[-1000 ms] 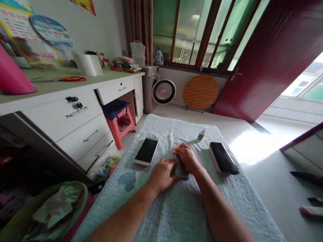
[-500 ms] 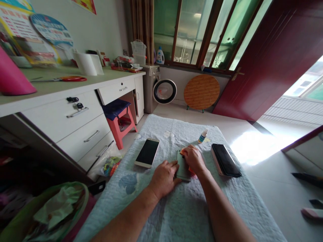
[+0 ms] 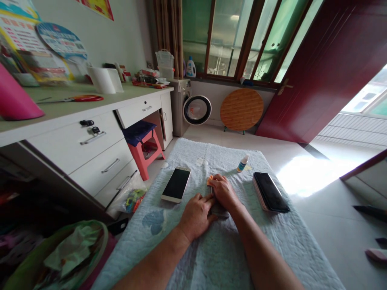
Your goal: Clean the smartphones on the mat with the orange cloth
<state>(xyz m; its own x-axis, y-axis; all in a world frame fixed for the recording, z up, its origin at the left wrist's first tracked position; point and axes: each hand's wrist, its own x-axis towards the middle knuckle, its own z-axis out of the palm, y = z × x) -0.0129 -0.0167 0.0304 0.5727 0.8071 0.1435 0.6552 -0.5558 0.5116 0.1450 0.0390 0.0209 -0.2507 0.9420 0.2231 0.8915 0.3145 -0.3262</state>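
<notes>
A grey phone [image 3: 220, 212] lies flat on the quilted cloth [image 3: 208, 249], mostly covered by my hands. My left hand [image 3: 196, 214] grips its left side, fingers bent along the edge. Bunched under the fingers of my right hand [image 3: 224, 191] is an orange cloth [image 3: 209, 180], pressed at the phone's far left corner. To the left lies a white-framed phone [image 3: 177, 184], dark screen up. On the right, a black phone [image 3: 271, 192] rests on top of a pinkish one. A small spray bottle [image 3: 242, 163] with a blue label stands beyond my right hand.
On the left is a white desk [image 3: 75, 133] with drawers, and a pink stool [image 3: 145, 149] by it. A bin [image 3: 105, 237] holding crumpled tissue stands at the lower left. Behind are a washing machine [image 3: 180, 106] with its door open and a round wooden tabletop [image 3: 242, 109].
My right hand has slid left across the phone with the orange cloth, to its far left corner. My left hand stays at the phone's left side.
</notes>
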